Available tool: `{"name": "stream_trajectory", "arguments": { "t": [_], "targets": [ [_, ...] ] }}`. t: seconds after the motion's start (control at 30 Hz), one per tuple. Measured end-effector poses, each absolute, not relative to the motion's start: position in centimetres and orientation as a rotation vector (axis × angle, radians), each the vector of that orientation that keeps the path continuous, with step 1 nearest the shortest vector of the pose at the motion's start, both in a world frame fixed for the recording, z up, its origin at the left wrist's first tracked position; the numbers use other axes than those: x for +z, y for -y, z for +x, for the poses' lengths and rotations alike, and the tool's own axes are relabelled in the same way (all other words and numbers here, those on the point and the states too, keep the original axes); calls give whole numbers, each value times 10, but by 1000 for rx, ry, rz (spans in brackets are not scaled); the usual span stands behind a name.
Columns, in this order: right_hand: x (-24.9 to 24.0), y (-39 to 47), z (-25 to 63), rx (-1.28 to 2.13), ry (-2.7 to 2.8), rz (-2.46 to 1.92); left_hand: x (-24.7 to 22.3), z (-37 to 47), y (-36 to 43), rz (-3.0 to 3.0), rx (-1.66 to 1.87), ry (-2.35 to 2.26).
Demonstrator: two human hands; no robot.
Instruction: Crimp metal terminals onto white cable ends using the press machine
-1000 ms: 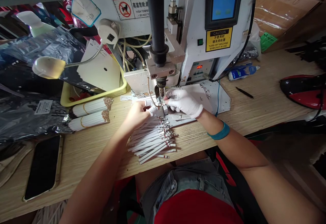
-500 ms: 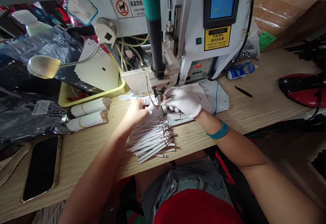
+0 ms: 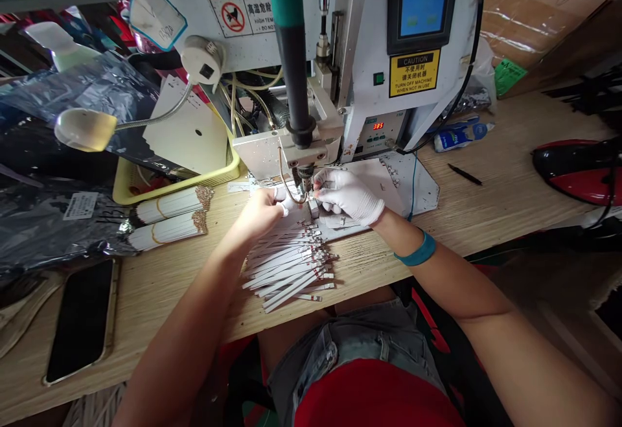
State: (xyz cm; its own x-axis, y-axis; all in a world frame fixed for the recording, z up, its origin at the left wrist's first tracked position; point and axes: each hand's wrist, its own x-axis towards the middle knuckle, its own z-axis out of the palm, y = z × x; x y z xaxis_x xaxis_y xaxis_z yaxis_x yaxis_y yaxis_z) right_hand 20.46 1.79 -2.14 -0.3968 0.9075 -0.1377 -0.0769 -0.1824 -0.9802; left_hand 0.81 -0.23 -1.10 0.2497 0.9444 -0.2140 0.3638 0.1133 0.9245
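Observation:
My left hand [image 3: 265, 210], with white covers on thumb and finger, pinches at the left of the machine's metal tip [image 3: 306, 184]. My right hand [image 3: 347, 197], in a white glove, is closed in a pinch just right of that tip. Whatever the fingertips hold is too small and hidden to make out. A small metal block [image 3: 313, 208] sits between the hands. Below them a fanned pile of flat white strips [image 3: 286, 278] lies on the table, small silvery pieces at their right ends. The tip hangs from a bench machine [image 3: 362, 57] with a HIGH TEMP warning sign.
Two banded bundles of white strips [image 3: 168, 229] lie left, beside a yellow basket [image 3: 177, 187]. A phone [image 3: 80, 323] is at the near left. A lamp [image 3: 85, 129] reaches in on a bendable neck. To the right are a black pen [image 3: 465, 174] and a red-and-black iron [image 3: 578, 171].
Both hands stay at the tip with almost no movement. The red digits on the machine's small display now read 385. The view has shifted very slightly.

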Motion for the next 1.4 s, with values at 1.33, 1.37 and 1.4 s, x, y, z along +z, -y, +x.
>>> {"name": "stream_trajectory", "arguments": {
  "t": [1.33,1.37,1.4],
  "targets": [
    [1,-5,222,1353,2239,-948,21,2,33,1797,376,-1199],
    [2,-4,221,1358,2239,-953,22,1,33,1787,373,-1200],
    [2,-4,222,1368,2244,-949,22,1,33,1779,367,-1202]
  ]
}}
